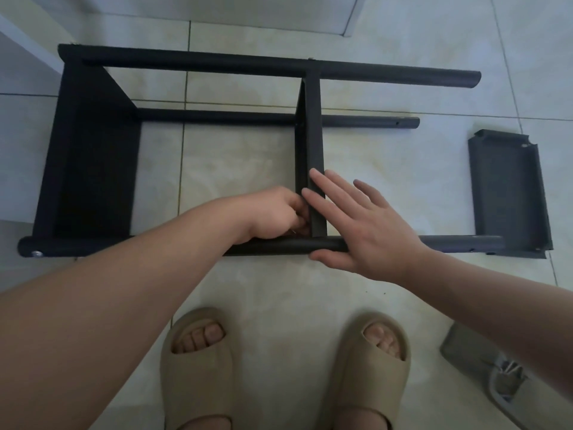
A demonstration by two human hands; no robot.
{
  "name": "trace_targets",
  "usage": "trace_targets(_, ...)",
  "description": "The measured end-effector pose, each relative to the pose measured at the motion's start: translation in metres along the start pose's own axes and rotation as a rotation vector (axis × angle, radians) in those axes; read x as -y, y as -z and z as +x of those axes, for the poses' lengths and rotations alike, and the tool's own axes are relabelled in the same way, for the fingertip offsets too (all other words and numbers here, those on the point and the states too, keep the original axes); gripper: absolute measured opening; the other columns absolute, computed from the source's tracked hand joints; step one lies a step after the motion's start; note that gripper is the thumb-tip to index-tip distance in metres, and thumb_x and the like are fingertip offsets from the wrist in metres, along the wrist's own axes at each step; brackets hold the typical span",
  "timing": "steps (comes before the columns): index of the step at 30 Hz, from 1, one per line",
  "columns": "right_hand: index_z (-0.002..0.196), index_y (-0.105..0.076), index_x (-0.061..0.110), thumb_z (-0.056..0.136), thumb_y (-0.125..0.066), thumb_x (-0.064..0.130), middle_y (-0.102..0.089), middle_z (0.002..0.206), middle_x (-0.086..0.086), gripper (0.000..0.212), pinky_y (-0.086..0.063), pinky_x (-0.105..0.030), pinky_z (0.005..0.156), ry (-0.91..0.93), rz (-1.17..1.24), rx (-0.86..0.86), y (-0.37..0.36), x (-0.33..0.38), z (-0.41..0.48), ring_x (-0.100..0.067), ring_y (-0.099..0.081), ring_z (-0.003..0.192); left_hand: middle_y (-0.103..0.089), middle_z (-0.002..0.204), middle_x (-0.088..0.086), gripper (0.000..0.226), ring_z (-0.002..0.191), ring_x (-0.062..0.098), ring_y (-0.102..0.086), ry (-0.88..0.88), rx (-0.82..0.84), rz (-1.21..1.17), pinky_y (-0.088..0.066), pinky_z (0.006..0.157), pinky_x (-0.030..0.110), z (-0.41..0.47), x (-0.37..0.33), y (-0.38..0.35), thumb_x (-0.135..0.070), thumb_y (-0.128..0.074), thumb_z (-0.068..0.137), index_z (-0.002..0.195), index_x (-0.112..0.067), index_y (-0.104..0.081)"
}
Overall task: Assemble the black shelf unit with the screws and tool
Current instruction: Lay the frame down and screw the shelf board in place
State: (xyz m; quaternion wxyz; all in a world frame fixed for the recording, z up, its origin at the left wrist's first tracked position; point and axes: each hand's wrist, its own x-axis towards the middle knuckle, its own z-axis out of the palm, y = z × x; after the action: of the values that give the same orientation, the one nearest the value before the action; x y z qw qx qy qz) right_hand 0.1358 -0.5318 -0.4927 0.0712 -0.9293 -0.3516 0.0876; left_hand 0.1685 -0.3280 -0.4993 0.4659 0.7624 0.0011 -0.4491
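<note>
— Where are our hands?

— Our left hand [276,212] is curled tight at the foot of the middle panel [310,135], in the corner where it meets the near tube [328,244]. Something small and shiny peeks out under the fingers, but we cannot tell what it is, or whether we are gripping it.

— And the other?

— Our right hand [366,225] lies flat, holding nothing. Its straight fingers are spread against the other face of that panel, and the thumb lies along the front of the near tube. Our hands sit just beside each other, with the panel between them.

— And the black shelf unit [93,156] itself?

— It lies on its side on the tiled floor [248,156], just ahead of our sandals [195,367]. An end panel closes its left side, and a screw head [37,253] shows at the left tip of the near tube. The right ends of the tubes stand free. A loose panel [508,193] lies on the floor at the near tube's right end.
</note>
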Motion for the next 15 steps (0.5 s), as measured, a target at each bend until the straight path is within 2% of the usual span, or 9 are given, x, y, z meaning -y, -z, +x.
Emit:
trace_targets(3,0.159,-0.029,0.014,0.093,-0.037,0.071,-0.012,0.169,-0.005,0.087,-0.023,-0.052,0.123,-0.001,0.024,0.036,-0.0009,-0.0015,0.0008,-0.023,-0.012,0.156,-0.076,0.097,0.009,0.020,0.097,0.027,-0.070,0.005,0.009,0.005,-0.054,0.092,0.037,-0.0003,0.0005,0.0007,-0.001,-0.055,0.095,0.102,-0.006,-0.073)
trace_targets(8,0.162,-0.016,0.015,0.093,-0.035,0.073,0.001,0.170,-0.003,0.092,-0.011,-0.052,0.126,0.021,0.051,0.104,0.0008,-0.0062,0.0021,-0.020,0.003,0.157,-0.076,0.097,0.009,0.021,0.085,0.018,-0.069,0.003,0.030,-0.025,-0.054,0.083,0.030,0.0003,0.0029,0.0025,0.000,-0.054,0.096,0.102,-0.004,-0.073)
trace_targets(11,0.161,-0.020,0.014,0.095,-0.035,0.072,-0.003,0.170,-0.005,0.090,-0.009,-0.056,0.125,0.036,0.009,0.073,0.0006,-0.0074,0.0025,-0.021,-0.001,0.157,-0.076,0.099,0.009,0.021,0.084,0.016,-0.068,-0.006,0.054,-0.035,-0.054,0.083,0.028,0.0006,0.0036,0.0042,-0.001,-0.053,0.098,0.104,-0.005,-0.073)
trace_targets(15,0.158,-0.031,0.009,0.094,-0.038,0.072,-0.013,0.169,-0.010,0.090,-0.009,-0.060,0.123,0.070,-0.021,0.021,0.0012,-0.0099,0.0076,-0.024,-0.009,0.157,-0.076,0.097,0.006,0.022,0.085,0.015,-0.066,-0.019,0.075,-0.029,-0.052,0.088,0.032,-0.0008,0.0041,0.0079,-0.004,-0.056,0.098,0.094,-0.016,-0.074)
